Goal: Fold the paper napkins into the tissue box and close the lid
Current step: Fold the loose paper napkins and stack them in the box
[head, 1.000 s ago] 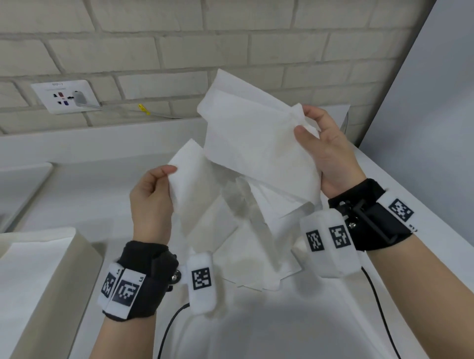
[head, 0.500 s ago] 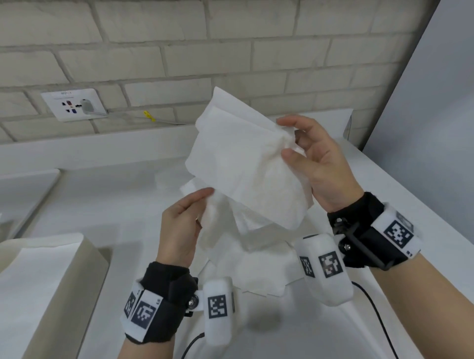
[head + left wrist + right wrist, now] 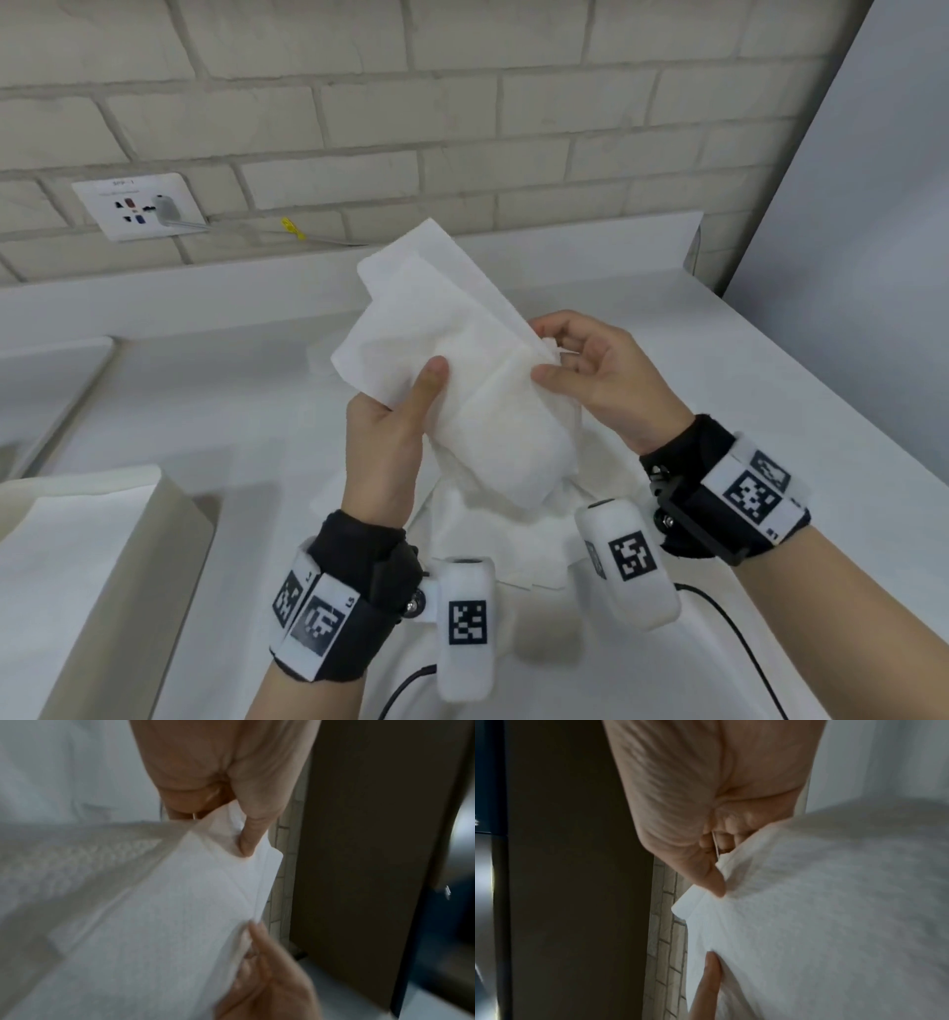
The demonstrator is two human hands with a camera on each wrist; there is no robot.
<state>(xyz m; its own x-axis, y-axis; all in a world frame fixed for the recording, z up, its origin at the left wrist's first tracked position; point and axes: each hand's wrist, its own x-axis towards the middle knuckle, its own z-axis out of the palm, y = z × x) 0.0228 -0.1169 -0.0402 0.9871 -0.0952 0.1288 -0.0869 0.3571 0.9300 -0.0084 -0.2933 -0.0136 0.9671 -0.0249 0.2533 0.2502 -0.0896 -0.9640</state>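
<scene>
A pale brick wall [image 3: 462, 103] rises behind the white desk [image 3: 205, 390]. A white socket plate [image 3: 134, 205] is set in the bricks at left, with a grey plug [image 3: 165, 207] in it. A thin cable carrying a yellow tag [image 3: 292, 228] runs rightward along the wall. A plain grey panel [image 3: 873, 231] stands at right.

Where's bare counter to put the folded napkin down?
Free: the counter between the tissue box and the left hand, back to the ledge under the wall socket; also the strip right of the right hand. Crowded: loose napkins lie under both hands, which hold the folded napkin.
</scene>
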